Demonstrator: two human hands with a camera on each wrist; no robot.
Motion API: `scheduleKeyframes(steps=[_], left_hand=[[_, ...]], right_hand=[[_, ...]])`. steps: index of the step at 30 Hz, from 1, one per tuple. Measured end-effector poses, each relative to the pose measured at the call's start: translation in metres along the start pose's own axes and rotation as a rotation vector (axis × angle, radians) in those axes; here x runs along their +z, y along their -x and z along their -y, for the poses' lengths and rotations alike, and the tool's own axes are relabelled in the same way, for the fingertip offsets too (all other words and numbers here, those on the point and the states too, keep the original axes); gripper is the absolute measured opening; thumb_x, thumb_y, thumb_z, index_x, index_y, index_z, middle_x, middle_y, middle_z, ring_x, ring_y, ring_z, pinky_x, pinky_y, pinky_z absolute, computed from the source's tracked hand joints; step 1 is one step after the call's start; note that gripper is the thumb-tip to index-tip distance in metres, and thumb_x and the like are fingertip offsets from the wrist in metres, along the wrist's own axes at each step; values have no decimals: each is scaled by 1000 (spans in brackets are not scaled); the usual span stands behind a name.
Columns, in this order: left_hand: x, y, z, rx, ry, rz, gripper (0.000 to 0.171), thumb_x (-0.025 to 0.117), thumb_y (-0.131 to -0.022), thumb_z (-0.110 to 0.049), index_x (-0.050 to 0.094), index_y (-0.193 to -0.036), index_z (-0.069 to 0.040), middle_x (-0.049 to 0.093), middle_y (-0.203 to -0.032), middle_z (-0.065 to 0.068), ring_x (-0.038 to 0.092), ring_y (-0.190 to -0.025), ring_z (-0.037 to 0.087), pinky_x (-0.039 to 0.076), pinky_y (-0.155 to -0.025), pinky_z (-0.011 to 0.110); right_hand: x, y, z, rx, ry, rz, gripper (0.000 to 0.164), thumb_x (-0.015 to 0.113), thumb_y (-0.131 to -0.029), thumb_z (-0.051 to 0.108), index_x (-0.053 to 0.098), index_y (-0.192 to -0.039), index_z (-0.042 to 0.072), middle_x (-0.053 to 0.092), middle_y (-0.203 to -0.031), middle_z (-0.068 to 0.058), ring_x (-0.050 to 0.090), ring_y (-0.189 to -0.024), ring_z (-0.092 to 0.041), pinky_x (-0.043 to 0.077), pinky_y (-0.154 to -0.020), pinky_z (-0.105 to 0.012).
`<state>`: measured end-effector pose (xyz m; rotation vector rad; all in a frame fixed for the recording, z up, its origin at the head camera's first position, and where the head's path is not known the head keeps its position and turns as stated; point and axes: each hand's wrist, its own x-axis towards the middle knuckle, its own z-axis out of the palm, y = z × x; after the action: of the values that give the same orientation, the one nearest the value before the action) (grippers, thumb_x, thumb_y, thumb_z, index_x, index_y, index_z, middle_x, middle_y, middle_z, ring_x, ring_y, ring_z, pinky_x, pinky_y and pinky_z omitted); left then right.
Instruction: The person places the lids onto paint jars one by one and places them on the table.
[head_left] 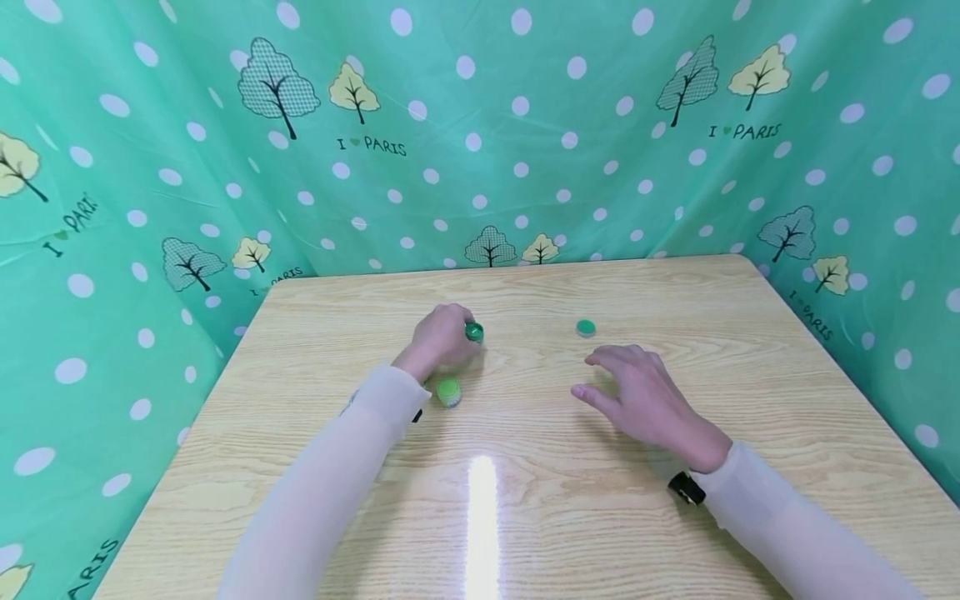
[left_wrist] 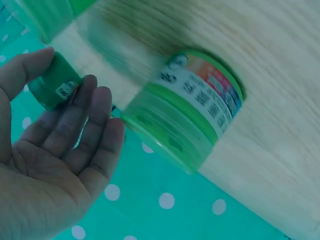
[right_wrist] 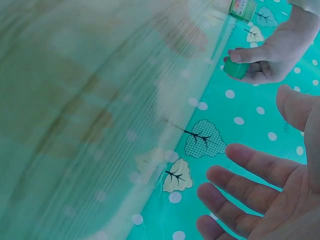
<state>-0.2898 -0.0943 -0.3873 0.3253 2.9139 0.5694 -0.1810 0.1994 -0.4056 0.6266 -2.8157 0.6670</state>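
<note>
My left hand (head_left: 447, 335) pinches a small dark green container (left_wrist: 56, 82) with a white label between thumb and fingertips. Close by that hand stands a jar (head_left: 449, 393) with a light green lid. In the left wrist view, the jar (left_wrist: 185, 107) shows a printed label and a clear green-tinted lid part. My right hand (head_left: 641, 392) is held over the table with fingers spread and nothing in it. Beyond its fingertips lies a teal round disc (head_left: 586, 328) with a pale side. The right wrist view also shows the dark green container (right_wrist: 236, 68) in my left hand.
The wooden table (head_left: 525, 500) has a green dotted curtain (head_left: 480, 150) behind it and at both sides. Another green, partly clear object (left_wrist: 55, 17) is cut off at the corner of the left wrist view.
</note>
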Motion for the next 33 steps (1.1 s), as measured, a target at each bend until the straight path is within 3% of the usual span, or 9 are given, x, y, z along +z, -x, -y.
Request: scheduleKeyframes(steps=[4,18,33], left_hand=[[0,6,-4,22,18,-22,31,75,-77,-25,69,-105,-12,64,-96,0,55,-87,19,48,-75,35],[0,26,-11,77,78,-25,24,75,-74,-24,72,-97,-19,63,-73,-5,56,-64,15,46,-57,30],[7,48,-28,180,84,-39,21,72,-71,-22,73,-91,-20,58,-66,-6,49,-60,13,40,-53,28]], right_hand=[[0,-3,-2,-2,2,-2,60,57,-88,55,60,-123,7,57,-129,-15,45,-124,-38,29,-99,-57],[-2,-16,-8,28,-5,13,59,63,-86,50,57,-129,8,54,-133,-14,43,-126,-38,28,-99,-56],[-1,-30,-14,71,-22,36,60,63,-87,48,55,-132,9,52,-137,-12,41,-127,-37,27,-101,-54]])
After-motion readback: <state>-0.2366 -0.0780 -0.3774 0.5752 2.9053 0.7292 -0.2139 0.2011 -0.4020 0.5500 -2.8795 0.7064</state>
